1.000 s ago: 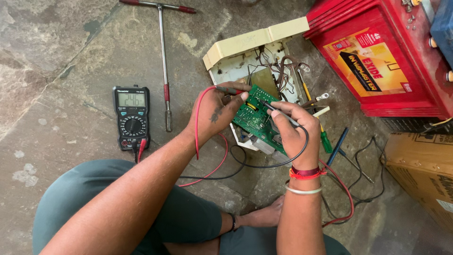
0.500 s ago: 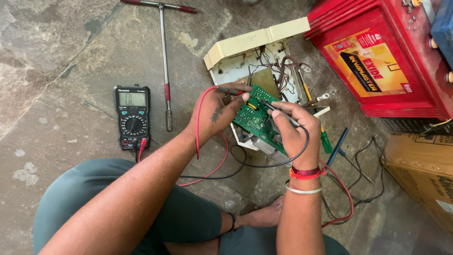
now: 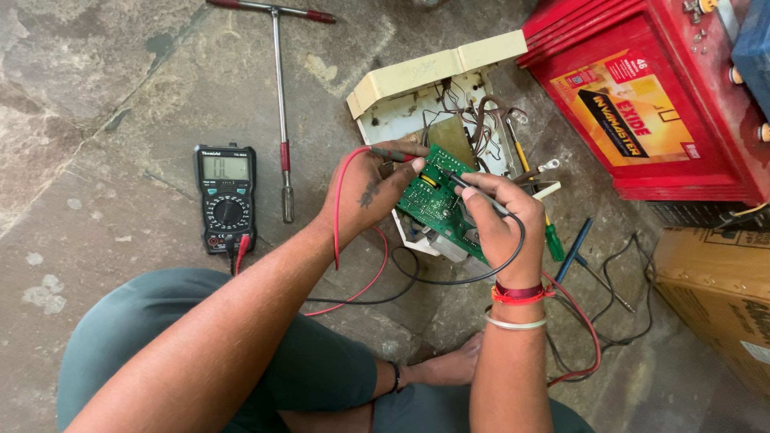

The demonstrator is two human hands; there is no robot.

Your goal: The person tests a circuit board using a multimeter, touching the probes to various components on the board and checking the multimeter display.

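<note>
My left hand (image 3: 370,192) grips a red test probe (image 3: 393,152) whose tip rests near the top edge of a green circuit board (image 3: 437,204). My right hand (image 3: 497,224) pinches a black test probe (image 3: 461,180) with its tip on the board's face. The board stands tilted out of an opened cream casing (image 3: 425,76) full of wires. Red and black leads run across the floor to a black multimeter (image 3: 226,196) lying at the left, its display lit.
A long T-handle wrench (image 3: 278,88) lies on the stone floor beyond the meter. A red battery box (image 3: 642,104) sits at the top right, a cardboard box (image 3: 722,297) at the right edge. Screwdrivers (image 3: 571,252) and loose wires lie beside the casing. My folded legs fill the bottom.
</note>
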